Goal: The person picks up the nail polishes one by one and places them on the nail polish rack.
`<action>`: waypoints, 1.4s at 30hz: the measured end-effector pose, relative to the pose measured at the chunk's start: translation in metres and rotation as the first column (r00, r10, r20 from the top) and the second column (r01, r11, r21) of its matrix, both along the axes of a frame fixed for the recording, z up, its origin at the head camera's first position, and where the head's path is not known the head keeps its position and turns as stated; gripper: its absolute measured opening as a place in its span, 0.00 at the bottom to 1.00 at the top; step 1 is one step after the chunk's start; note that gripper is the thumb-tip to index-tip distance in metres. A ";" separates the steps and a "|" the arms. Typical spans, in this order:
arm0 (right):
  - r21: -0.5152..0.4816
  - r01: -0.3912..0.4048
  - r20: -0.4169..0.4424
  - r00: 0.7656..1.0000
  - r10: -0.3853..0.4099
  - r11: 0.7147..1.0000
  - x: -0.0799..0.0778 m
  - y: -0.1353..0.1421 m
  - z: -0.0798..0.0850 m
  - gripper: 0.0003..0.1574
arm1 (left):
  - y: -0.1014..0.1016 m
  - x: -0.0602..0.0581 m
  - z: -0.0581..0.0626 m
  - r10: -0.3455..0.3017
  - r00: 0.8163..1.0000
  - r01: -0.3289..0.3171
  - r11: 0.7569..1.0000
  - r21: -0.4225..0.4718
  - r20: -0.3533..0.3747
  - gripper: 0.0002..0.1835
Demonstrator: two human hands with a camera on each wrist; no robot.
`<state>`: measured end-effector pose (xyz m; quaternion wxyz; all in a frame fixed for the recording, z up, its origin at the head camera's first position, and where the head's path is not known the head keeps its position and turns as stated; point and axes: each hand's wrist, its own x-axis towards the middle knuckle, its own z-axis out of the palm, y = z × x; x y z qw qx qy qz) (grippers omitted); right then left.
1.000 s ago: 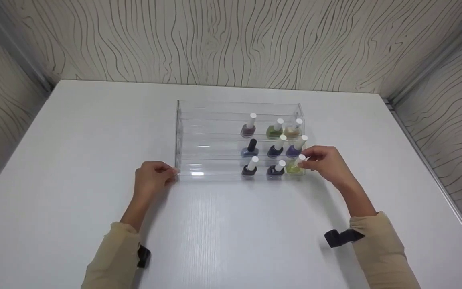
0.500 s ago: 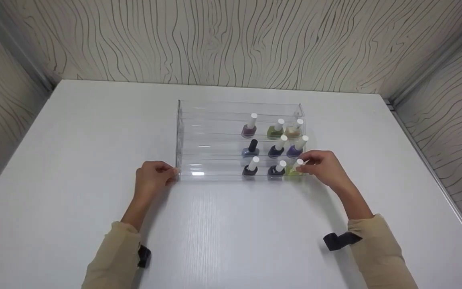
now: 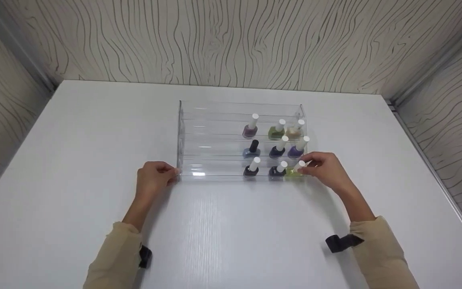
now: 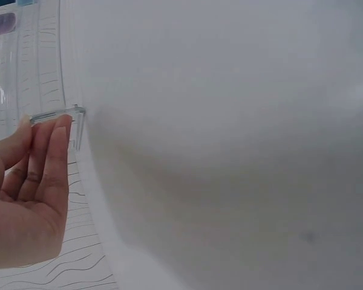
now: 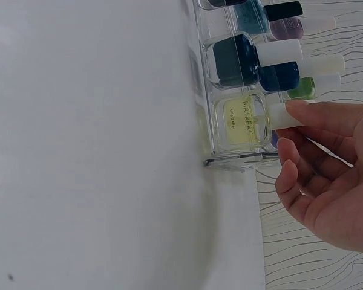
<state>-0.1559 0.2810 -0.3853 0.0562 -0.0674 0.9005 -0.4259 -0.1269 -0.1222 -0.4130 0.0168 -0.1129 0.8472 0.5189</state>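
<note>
My right hand [image 3: 324, 170] pinches the white cap of a yellow nail polish bottle [image 5: 237, 125] between thumb and fingers. This bottle stands at the right end of the front tier of a clear tiered display rack [image 3: 215, 160]. With thumb and fingertips, my left hand [image 3: 150, 178] grips the rack's left side wall [image 4: 51, 113] near its front corner. Beside the yellow bottle are a dark bottle [image 3: 277, 171] and a near-black one [image 3: 251, 171], both white-capped. Behind them on the middle tier sit a purple bottle [image 3: 295, 151], a navy one [image 3: 277, 151] and a black-capped blue one [image 3: 252, 152].
A higher tier carries a plum bottle [image 3: 250, 131], a green one [image 3: 276, 132] and a pale beige one [image 3: 294, 133]. The rack stands on a white table [image 3: 231, 233], before a wood-patterned wall [image 3: 231, 44].
My right hand has come slightly toward me and lower, with the yellow nail polish bottle now sitting lower in the front tier. The left hand keeps its hold on the rack.
</note>
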 end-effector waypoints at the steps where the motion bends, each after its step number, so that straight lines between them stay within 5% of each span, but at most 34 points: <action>1: 0.001 -0.002 -0.002 1.000 0.002 1.000 0.000 0.000 0.000 0.15 | 0.000 0.000 0.000 -0.002 1.000 0.002 1.000 0.001 -0.002 0.05; 29: -0.005 -0.050 0.042 0.998 0.050 0.999 0.007 0.015 0.010 0.17 | 0.003 0.001 0.002 0.005 1.000 -0.004 0.999 -0.051 0.015 0.05; 42: -0.073 -0.020 -0.043 0.999 0.017 0.997 0.013 0.022 0.023 0.18 | -0.008 0.001 0.007 -0.003 1.000 0.007 0.991 -0.131 0.027 0.12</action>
